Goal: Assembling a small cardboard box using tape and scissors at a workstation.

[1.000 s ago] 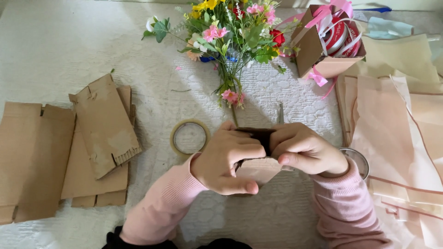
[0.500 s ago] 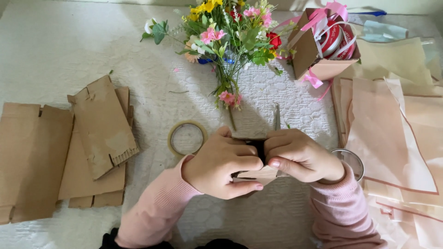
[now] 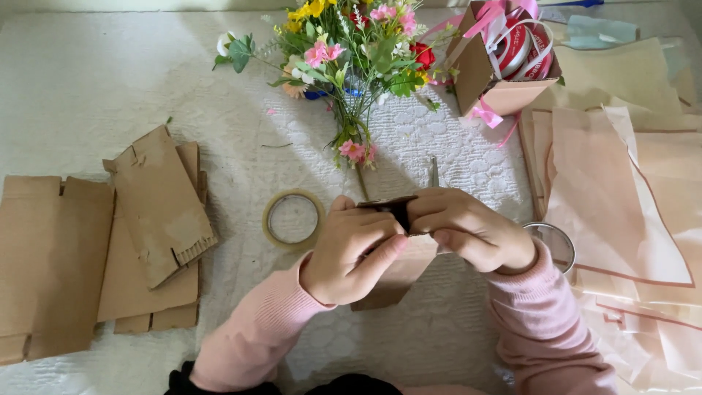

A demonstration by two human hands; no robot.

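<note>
The left hand (image 3: 351,252) and right hand (image 3: 468,230) are both closing tightly around one small cardboard piece (image 3: 398,267), pinching its dark top edge near the worktop's front middle. Keeping both thumbs close together is probably steadying the fold. Beyond them are lying one tape roll (image 3: 292,218), one flower bunch (image 3: 351,51), one ribbon box (image 3: 504,66), and, leftward, several flattened cardboard sheets (image 3: 157,205).
</note>
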